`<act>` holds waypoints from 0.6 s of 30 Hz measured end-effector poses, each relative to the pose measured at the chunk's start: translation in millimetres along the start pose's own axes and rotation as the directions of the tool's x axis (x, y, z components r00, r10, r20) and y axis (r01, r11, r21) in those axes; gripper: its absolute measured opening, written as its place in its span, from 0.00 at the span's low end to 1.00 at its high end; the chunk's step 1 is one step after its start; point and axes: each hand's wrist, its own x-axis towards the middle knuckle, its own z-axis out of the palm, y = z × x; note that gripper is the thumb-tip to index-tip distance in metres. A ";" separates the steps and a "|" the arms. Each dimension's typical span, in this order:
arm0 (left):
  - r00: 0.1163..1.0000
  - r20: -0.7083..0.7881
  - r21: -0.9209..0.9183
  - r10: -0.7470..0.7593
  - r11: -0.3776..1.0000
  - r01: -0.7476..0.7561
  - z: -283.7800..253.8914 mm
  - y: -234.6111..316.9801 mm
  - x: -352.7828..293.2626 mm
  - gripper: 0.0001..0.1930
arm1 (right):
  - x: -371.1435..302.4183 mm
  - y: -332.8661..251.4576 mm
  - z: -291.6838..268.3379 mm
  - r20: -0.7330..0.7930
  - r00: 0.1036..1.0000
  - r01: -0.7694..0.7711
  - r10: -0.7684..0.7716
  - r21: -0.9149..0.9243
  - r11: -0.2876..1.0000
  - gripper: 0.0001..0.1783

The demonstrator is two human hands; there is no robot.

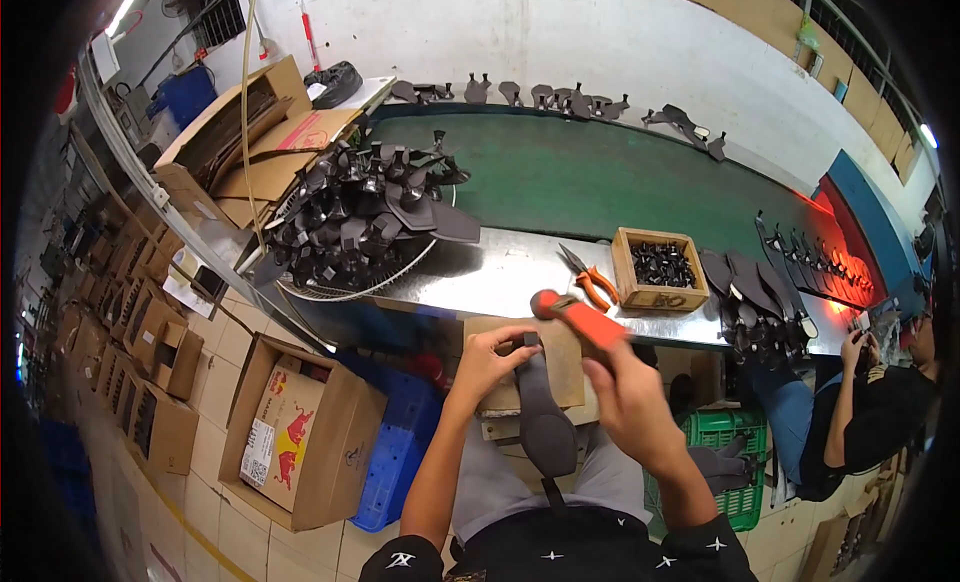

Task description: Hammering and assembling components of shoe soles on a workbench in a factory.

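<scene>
My left hand [496, 354] pinches the heel end of a dark grey shoe sole [545, 417], where a small black square block sits at the fingertips. The sole slants toward my lap, its wide end nearest me. Behind it, a worn wooden board [570, 367] lies at the bench edge. In my right hand [635, 407] is a hammer [595, 325] with an orange part and a rounded reddish head. The hammer is raised beside the heel, apart from it. On the metal bench, orange-handled pliers [598, 287] lie beside a wooden box [665, 300] of small black pieces.
A wire basket [385, 282] heaped with heeled soles stands left on the metal bench [490, 272]. Beyond runs a green conveyor belt [570, 172]. More soles [750, 292] lie right, near a co-worker [880, 422]. A cardboard box [345, 462], blue crate [405, 442] and green crate [745, 507] flank me.
</scene>
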 end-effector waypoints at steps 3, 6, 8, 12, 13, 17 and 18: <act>0.995 -0.032 0.325 0.090 0.943 -0.075 2.8 1.2 -8.9 0.40 | -4.5 -11.5 -10.1 -0.114 0.960 0.237 -0.257 -0.166 0.957 0.16; 0.998 -0.010 0.529 0.069 0.847 -0.053 15.1 2.4 0.0 0.60 | -11.4 58.3 30.3 0.224 0.963 -0.100 0.153 -0.232 0.968 0.14; 1.000 -0.029 0.550 0.012 0.835 0.006 5.8 5.3 -4.9 0.59 | 11.0 41.1 17.3 0.222 0.972 -0.019 0.071 -0.229 0.973 0.12; 0.998 -0.007 0.582 0.067 0.812 -0.051 -3.3 3.7 -9.3 0.42 | 16.3 2.5 -10.1 -0.048 0.924 0.352 -0.378 -0.277 0.894 0.16; 0.998 -0.005 0.573 0.069 0.818 -0.054 0.8 -1.1 -8.0 0.42 | 7.3 5.6 -7.0 -0.082 0.929 0.319 -0.361 -0.318 0.893 0.16; 0.990 0.008 0.705 0.143 0.701 -0.107 8.8 2.9 -11.3 0.21 | 8.2 51.1 12.3 0.297 0.935 -0.169 0.196 -0.115 0.979 0.14; 0.971 0.026 0.688 0.236 0.701 -0.189 6.3 2.6 -15.0 0.18 | 0.6 42.7 9.2 0.232 0.967 -0.078 0.103 -0.113 0.991 0.14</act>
